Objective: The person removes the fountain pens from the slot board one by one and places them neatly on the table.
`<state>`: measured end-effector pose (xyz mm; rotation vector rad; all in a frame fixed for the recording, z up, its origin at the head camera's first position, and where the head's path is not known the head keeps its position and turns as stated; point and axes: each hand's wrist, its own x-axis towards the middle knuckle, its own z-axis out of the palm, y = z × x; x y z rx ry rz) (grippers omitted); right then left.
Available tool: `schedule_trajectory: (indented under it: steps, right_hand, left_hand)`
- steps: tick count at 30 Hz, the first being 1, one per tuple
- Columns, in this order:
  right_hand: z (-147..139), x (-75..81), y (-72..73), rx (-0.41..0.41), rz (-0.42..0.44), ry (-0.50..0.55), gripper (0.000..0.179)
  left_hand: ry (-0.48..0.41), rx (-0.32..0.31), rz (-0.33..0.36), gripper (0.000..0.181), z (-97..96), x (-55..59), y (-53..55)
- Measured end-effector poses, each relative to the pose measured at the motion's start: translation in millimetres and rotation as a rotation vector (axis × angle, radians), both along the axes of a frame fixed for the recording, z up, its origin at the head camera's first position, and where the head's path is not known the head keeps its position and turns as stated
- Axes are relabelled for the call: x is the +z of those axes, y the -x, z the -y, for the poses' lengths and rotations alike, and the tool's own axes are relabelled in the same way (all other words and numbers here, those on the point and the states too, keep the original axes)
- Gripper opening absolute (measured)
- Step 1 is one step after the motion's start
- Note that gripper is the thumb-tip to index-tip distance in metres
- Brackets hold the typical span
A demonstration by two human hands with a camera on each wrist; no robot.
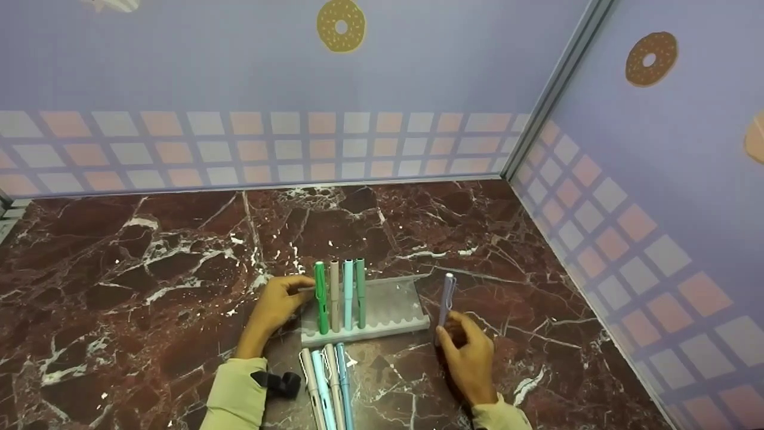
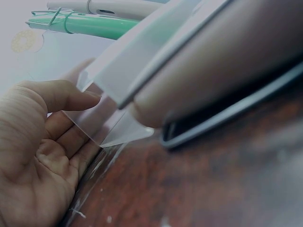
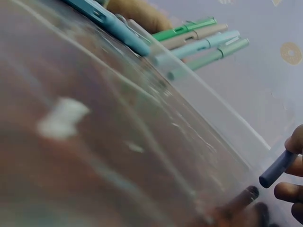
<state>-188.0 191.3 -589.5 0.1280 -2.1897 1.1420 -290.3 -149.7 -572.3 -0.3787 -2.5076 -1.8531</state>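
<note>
A clear plastic pen stand [image 1: 388,323] with a notched front lip sits on the marbled table. Four pens lean upright in its left half: a green pen [image 1: 321,298], a beige pen [image 1: 334,295], a light blue pen [image 1: 348,295] and a grey-green pen [image 1: 360,292]. My left hand [image 1: 279,306] grips the stand's left end, thumb on the near side and fingers [image 2: 71,137] behind the see-through sheet. To the right of the stand, my right hand [image 1: 468,352] pinches a dark purple-grey pen [image 1: 446,298] near its lower end, cap up.
In front of the stand several loose pens [image 1: 327,388] lie side by side, beige and blue. A black strap [image 1: 277,383] is on the left wrist. Patterned wall panels [image 1: 268,71] stand behind and to the right of the table [image 1: 149,286].
</note>
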Motion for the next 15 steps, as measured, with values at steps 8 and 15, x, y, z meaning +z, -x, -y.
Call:
schedule_trajectory:
  steps: [8,15]
  right_hand:
    - [1.2,1.5,-5.3,0.037,-0.021,0.019,0.025]
    - [1.2,-1.0,-4.1,0.021,-0.016,-0.006,0.028]
  left_hand:
    - [0.01,0.028,0.0,0.016,-1.5,0.2,-1.8]
    - [0.019,0.025,0.012,0.016,-0.5,0.7,-1.3]
